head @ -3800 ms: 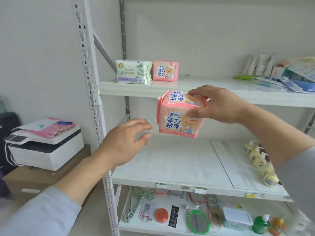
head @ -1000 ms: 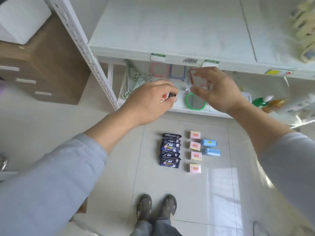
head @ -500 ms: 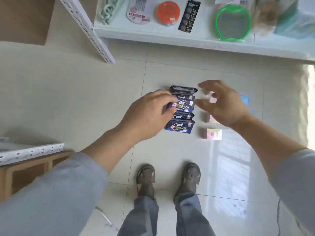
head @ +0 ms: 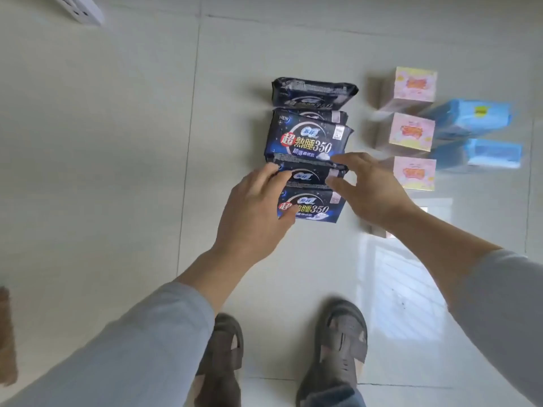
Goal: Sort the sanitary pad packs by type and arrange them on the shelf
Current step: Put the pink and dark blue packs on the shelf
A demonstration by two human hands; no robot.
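Observation:
Several dark blue pad packs (head: 308,139) lie in an overlapping column on the tiled floor. My left hand (head: 255,210) reaches down over the left end of the nearest dark packs (head: 313,205), fingers spread and relaxed. My right hand (head: 370,192) hovers at their right end, fingers spread. Neither hand clearly grips a pack. To the right stands a column of pink pad packs (head: 411,133), and further right lie two light blue packs (head: 470,118). Part of one more pink pack is hidden behind my right wrist.
A white shelf upright's foot (head: 79,7) shows at the top left. My two feet in brown sandals (head: 338,345) stand just below the packs. A brown cabinet edge (head: 7,333) sits at the far left. Bright light reflects on the tiles at the right.
The view has dropped from the shelf to the floor. Both hands, empty, have come down close to the nearest dark blue packs.

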